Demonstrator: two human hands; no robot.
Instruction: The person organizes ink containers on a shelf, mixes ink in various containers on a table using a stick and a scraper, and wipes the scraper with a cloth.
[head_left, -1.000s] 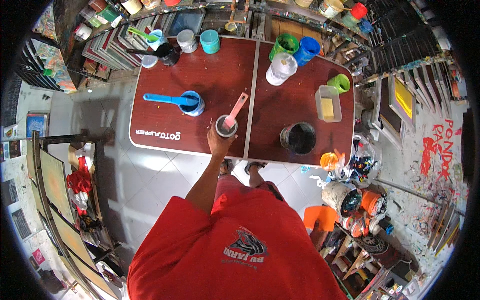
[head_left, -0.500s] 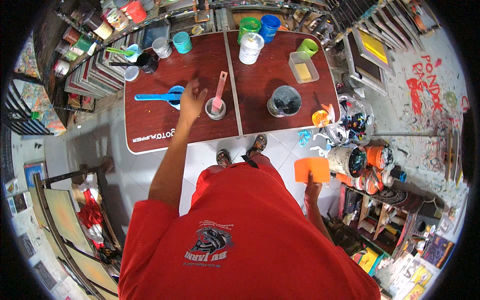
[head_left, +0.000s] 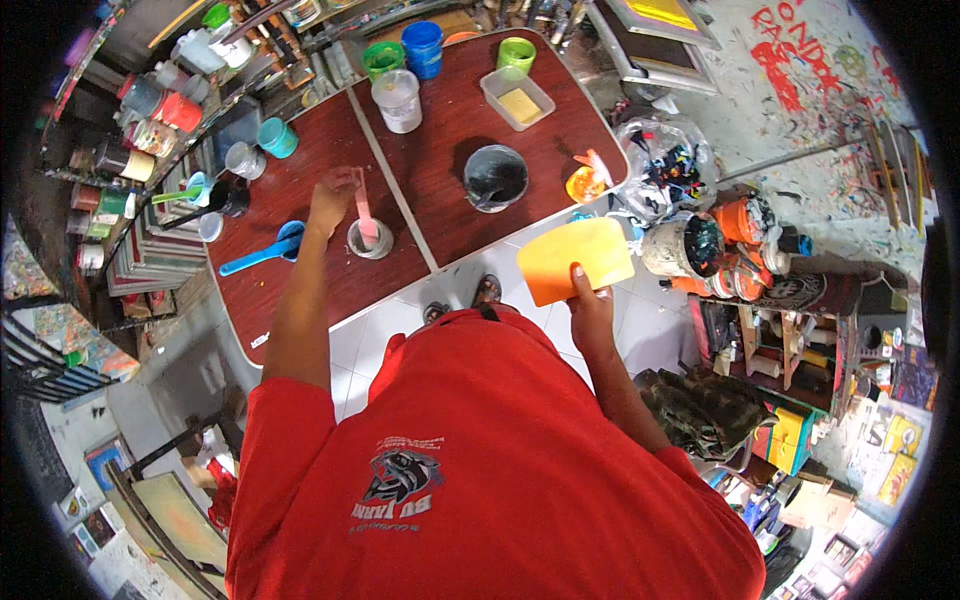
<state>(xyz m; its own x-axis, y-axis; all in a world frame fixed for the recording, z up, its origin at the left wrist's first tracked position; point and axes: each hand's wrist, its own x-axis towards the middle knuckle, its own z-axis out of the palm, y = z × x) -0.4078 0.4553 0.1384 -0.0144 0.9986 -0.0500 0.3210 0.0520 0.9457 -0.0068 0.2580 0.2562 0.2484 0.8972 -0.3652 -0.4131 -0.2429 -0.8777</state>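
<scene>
My left hand (head_left: 330,203) reaches over the table, its fingertips closed around the upper handle of a pink spatula (head_left: 364,215). The spatula's lower end stands in a small round tub (head_left: 381,246) with a greyish inside. Off the table's front edge, my right hand (head_left: 591,305) grips a flat orange-yellow plastic scraper (head_left: 570,262), thumb on its near face. Left of the small tub is a blue tub (head_left: 291,236) with a blue spatula (head_left: 252,261) lying across it. A larger tub of dark paint (head_left: 496,180) stands on the table's right half.
The dark red table (head_left: 440,200) also bears a white tub (head_left: 397,101), green and blue buckets, and a clear box (head_left: 517,99) with something yellow inside. Paint-smeared buckets (head_left: 681,248) and a bag of waste (head_left: 666,155) stand to its right. Shelves of paint tubs line the left.
My left hand has gone from beside the blue tub to the pink spatula's handle. My right hand has raised the scraper toward the table. The view has turned.
</scene>
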